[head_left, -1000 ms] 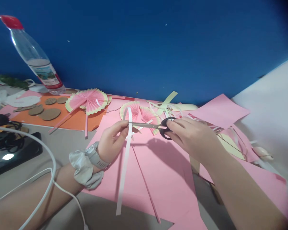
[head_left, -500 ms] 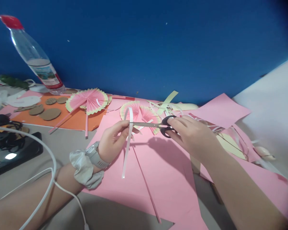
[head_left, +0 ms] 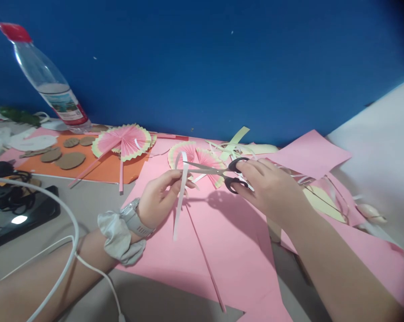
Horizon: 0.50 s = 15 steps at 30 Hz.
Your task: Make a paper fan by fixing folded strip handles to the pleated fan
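Note:
A white paper strip (head_left: pixel 180 201) is pinched between the fingertips of my left hand (head_left: pixel 161 194); its top curls over and its long end hangs down. My right hand (head_left: pixel 264 188) holds black-handled scissors (head_left: pixel 218 171) by the loops. The blades are parted and point left, with their tips at the upper part of the strip. Beneath both hands lies a large pink sheet (head_left: pixel 235 264). Just behind the scissors is a folded pink fan (head_left: pixel 183 152) with a yellow-green edge. A thin pink stick (head_left: pixel 206 261) rests on the sheet.
A bottle (head_left: pixel 59 96) stands at the back left by the blue wall (head_left: pixel 202 67). Cardboard discs (head_left: pixel 70 160) lie on orange paper (head_left: pixel 104 172), beside another fan (head_left: pixel 131 143). A white cable (head_left: pixel 74 223) crosses my left forearm. Paper scraps lie behind my right hand.
The scissor blades have opened, and the handle loops have spread apart. The white strip has shifted slightly, its lower end now a little higher. My left hand has hardly moved.

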Tool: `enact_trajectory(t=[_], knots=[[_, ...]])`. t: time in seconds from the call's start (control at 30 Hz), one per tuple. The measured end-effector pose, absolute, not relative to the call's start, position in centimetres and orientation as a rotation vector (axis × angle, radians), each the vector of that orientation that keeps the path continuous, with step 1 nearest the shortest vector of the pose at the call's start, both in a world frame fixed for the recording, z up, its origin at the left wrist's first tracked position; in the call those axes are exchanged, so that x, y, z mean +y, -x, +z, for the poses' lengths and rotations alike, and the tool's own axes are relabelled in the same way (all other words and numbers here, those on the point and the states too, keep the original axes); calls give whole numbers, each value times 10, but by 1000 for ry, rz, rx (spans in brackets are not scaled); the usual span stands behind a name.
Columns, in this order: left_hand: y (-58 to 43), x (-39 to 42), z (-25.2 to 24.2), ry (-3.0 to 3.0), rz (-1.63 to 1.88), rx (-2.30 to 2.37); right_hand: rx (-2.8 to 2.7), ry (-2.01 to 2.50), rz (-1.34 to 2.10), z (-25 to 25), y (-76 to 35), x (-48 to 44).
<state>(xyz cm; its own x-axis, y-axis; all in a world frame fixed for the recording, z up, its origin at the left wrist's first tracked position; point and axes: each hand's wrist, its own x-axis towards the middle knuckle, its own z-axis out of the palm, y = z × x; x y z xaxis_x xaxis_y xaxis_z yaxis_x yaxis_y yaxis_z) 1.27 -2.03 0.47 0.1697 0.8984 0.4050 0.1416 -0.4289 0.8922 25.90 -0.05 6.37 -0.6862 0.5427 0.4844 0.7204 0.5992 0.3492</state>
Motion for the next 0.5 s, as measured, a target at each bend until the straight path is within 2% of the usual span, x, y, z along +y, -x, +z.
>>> enact_trajectory(t=[0.33, 0.5], knots=[[-15, -17, 6, -1584, 1326, 1059, -2462, 1040, -701, 65, -263, 0], [-13, -14, 5, -1519, 1340, 1022, -2368, 1273, -635, 68, -261, -2]])
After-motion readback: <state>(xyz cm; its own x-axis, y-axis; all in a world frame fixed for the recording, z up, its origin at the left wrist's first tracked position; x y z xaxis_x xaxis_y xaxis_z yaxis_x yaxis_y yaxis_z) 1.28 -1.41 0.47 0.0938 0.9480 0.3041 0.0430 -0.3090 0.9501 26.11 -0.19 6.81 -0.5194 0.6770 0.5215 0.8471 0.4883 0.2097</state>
